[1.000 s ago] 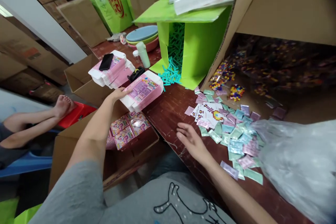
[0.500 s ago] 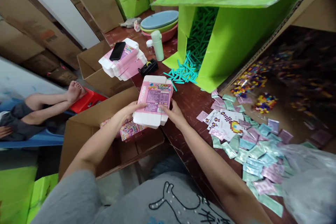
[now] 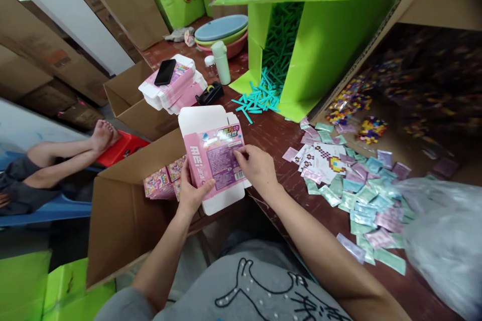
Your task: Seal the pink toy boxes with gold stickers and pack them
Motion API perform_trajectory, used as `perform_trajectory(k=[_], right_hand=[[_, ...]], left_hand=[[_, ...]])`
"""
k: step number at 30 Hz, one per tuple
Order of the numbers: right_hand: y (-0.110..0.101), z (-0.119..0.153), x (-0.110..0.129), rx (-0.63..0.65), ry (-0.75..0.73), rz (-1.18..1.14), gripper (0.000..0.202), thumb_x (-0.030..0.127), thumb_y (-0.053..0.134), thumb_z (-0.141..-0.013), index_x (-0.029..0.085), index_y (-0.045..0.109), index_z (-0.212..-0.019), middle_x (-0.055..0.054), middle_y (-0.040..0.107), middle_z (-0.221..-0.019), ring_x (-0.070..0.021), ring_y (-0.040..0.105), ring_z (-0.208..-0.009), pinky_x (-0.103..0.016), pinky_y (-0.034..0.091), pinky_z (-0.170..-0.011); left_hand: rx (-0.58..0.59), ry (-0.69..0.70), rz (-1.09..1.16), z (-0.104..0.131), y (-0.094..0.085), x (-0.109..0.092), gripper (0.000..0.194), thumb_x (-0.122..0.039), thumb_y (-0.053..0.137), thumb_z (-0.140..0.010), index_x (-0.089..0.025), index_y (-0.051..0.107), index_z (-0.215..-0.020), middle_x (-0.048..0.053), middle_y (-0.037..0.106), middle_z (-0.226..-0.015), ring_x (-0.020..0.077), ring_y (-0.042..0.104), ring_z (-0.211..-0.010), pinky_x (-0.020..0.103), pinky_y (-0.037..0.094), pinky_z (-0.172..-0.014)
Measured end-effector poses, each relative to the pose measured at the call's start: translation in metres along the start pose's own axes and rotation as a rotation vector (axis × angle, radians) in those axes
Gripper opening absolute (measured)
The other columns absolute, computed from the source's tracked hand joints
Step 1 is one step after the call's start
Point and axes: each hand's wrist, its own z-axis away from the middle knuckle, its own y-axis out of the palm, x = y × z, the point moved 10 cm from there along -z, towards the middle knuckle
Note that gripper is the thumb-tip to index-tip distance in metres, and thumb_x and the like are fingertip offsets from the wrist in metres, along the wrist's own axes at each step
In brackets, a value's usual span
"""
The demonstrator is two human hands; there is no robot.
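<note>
My left hand (image 3: 193, 189) grips a pink carton (image 3: 222, 158) by its lower left edge, thumb across the front. White flaps stick out at the carton's top and bottom, and its printed panel faces me. At the right edge, my right hand (image 3: 259, 168) is closed, thumb and fingertips pinched against the carton. Below and left, pink boxes (image 3: 157, 183) lie inside an open brown cardboard box (image 3: 116, 220). A stack of flat pink cartons (image 3: 184, 85) with a black phone (image 3: 164, 72) on it stands beyond.
Small sachets (image 3: 365, 210) and printed cards (image 3: 324, 160) cover the table's right side. A green box (image 3: 320, 60) spills teal sticks (image 3: 263, 93). Behind are a tape dispenser (image 3: 210, 94), a pale green bottle (image 3: 221, 62) and stacked basins (image 3: 222, 27). Another person's legs (image 3: 68, 158) rest at left.
The carton has been tilted up and turned, its top flap now standing out. My left hand has shifted to its lower left edge; my right hand has moved up to pinch its right edge.
</note>
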Motion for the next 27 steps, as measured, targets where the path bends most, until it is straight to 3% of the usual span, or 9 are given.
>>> perform_trajectory(k=[4,7,10,12,14,17,21,24,27], right_hand=[[-0.002,0.009,-0.001,0.101,0.056,-0.154,0.02,0.037,0.07,-0.087,0.023,0.062,-0.074,-0.002,0.07,-0.075,-0.0218,0.068,-0.078,-0.038,0.056,-0.085],[-0.005,0.032,-0.012,0.255,0.128,-0.503,0.028,0.048,0.064,-0.088,0.024,0.054,-0.078,-0.001,0.071,-0.075,-0.0129,0.057,-0.057,-0.03,0.056,-0.066],[-0.013,0.054,-0.022,0.388,0.225,-0.791,0.038,0.057,0.075,-0.082,0.024,0.059,-0.09,0.006,0.062,-0.059,-0.0073,0.034,-0.041,-0.026,0.046,-0.048],[-0.021,0.055,-0.017,0.426,0.207,-0.753,0.043,0.057,0.085,-0.078,0.021,0.068,-0.095,0.009,0.055,-0.05,-0.0067,0.035,-0.039,-0.023,0.04,-0.044],[-0.03,0.041,-0.001,0.394,0.144,-0.723,0.039,0.052,0.089,-0.077,0.019,0.071,-0.087,0.007,0.056,-0.051,-0.0065,0.042,-0.041,-0.02,0.039,-0.044],[-0.049,0.005,0.015,0.171,0.123,-0.799,0.029,0.041,0.087,-0.078,0.018,0.068,-0.079,0.006,0.058,-0.056,-0.0048,0.039,-0.041,-0.021,0.035,-0.041],[-0.055,-0.019,-0.009,-0.038,0.225,-0.855,0.025,0.034,0.082,-0.081,0.02,0.061,-0.079,0.009,0.051,-0.055,-0.0038,0.03,-0.039,-0.02,0.025,-0.036],[-0.043,-0.013,-0.037,-0.04,0.325,-0.832,0.033,0.032,0.087,-0.079,0.02,0.057,-0.073,0.01,0.047,-0.052,-0.0033,0.027,-0.037,-0.02,0.019,-0.035],[-0.037,-0.01,-0.037,-0.023,0.331,-0.815,0.027,0.032,0.085,-0.085,0.019,0.062,-0.079,0.009,0.05,-0.055,-0.0038,0.031,-0.038,-0.019,0.022,-0.035]], left_hand=[[-0.07,0.013,0.097,0.004,-0.005,-0.011,0.122,-0.057,0.103,-0.061,-0.024,0.044,-0.163,0.02,0.055,-0.164,0.0429,0.053,-0.155,0.057,0.051,-0.125],[-0.057,-0.102,0.24,0.002,-0.014,-0.003,0.112,-0.049,0.107,-0.053,-0.022,0.057,-0.151,0.017,0.068,-0.15,0.0409,0.068,-0.138,0.051,0.06,-0.114],[0.005,-0.246,0.367,0.005,-0.024,0.014,0.099,-0.043,0.107,-0.048,-0.02,0.066,-0.135,0.014,0.079,-0.128,0.0367,0.079,-0.111,0.046,0.067,-0.095],[0.068,-0.279,0.368,0.01,-0.028,0.021,0.095,-0.036,0.107,-0.046,-0.019,0.068,-0.131,0.013,0.081,-0.121,0.0361,0.08,-0.106,0.045,0.068,-0.092],[0.148,-0.304,0.348,0.02,-0.025,0.025,0.093,-0.029,0.106,-0.044,-0.018,0.071,-0.129,0.013,0.083,-0.116,0.037,0.08,-0.105,0.046,0.068,-0.092],[0.256,-0.407,0.4,0.039,-0.008,0.031,0.091,-0.03,0.103,-0.044,-0.015,0.073,-0.129,0.015,0.084,-0.107,0.0385,0.082,-0.094,0.049,0.069,-0.085],[0.258,-0.453,0.5,0.054,0.004,0.032,0.09,-0.029,0.1,-0.049,-0.016,0.073,-0.134,0.014,0.086,-0.104,0.0391,0.082,-0.093,0.049,0.07,-0.084],[0.199,-0.463,0.568,0.058,-0.004,0.042,0.086,-0.033,0.097,-0.055,-0.018,0.073,-0.136,0.014,0.085,-0.108,0.0408,0.082,-0.099,0.053,0.071,-0.089],[0.199,-0.513,0.6,0.058,-0.007,0.054,0.085,-0.037,0.096,-0.057,-0.019,0.072,-0.137,0.014,0.086,-0.107,0.0424,0.083,-0.097,0.057,0.071,-0.088]])
